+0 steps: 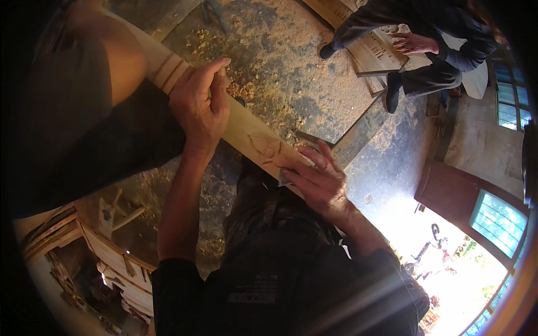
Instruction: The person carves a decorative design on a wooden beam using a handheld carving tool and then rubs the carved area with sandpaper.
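Note:
A long pale wooden board (249, 130) slants from the upper left down to my lap, with a carved leaf-like pattern on its lower part and dark cross bands farther up. My left hand (199, 106) grips the board above the carving, with fingers bent over it and the thumb side raised. Beside the carving, my right hand (320, 182) presses on the board's near end. Under its fingertips pokes out the edge of a small pale grey sheet (283, 178), perhaps sandpaper; most of it is hidden.
Wood shavings lie over the stained floor (280, 61). At left, another person's bent knee (126, 64) is close to the board. A seated person (431, 50) is at upper right. Pliers-like tool (215, 15) lies at the top; stacked timber (120, 263) stands lower left, a bright doorway (448, 269) lower right.

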{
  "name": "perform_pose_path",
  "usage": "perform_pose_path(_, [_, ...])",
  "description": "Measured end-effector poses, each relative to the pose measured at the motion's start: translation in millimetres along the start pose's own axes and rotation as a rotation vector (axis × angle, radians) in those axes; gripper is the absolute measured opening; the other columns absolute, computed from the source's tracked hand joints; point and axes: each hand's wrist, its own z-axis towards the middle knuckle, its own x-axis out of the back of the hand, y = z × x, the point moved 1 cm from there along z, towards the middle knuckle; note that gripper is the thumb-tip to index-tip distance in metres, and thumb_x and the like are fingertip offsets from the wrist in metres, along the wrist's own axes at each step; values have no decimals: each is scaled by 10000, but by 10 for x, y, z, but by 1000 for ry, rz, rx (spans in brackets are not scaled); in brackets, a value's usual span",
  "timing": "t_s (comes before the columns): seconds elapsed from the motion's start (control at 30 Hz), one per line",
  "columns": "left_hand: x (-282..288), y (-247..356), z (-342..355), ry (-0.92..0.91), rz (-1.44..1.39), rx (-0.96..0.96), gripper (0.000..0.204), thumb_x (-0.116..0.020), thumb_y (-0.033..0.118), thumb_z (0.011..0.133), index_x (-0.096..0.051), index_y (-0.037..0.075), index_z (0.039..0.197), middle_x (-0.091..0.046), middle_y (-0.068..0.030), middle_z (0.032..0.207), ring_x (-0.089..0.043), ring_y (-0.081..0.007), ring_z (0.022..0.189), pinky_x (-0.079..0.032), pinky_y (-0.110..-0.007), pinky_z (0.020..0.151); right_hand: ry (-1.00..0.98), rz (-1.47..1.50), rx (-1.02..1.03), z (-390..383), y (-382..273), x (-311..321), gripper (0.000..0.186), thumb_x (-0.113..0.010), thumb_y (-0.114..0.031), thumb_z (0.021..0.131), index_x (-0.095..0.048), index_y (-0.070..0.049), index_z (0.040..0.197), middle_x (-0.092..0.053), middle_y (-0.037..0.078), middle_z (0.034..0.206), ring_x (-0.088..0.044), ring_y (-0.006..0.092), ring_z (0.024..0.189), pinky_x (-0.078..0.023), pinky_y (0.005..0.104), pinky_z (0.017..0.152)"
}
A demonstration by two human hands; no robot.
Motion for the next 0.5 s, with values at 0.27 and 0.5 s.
perform_pose_path(0.27, [-8, -29, 1, 3, -13, -28, 219, -763, -34, 1013, -845, 72, 1187, -802, -107, 869, -760, -300, 803, -570, -412, 709, -24, -42, 24, -11, -12, -3, 390, -921, -58, 755, -900, -142, 1135, -852, 20, 1248, -692, 282, 1440, -453, 631, 1330])
perform_pose_path(0.5, [-16, -14, -5, -2, -34, 0, 208, -762, -29, 1018, -843, 65, 1185, -802, -111, 871, -764, -299, 810, -578, -408, 730, -70, -9, 47, 94, -90, -3, 375, -901, -60, 781, -897, -125, 1150, -854, 32, 1245, -707, 290, 1422, -448, 634, 1329])
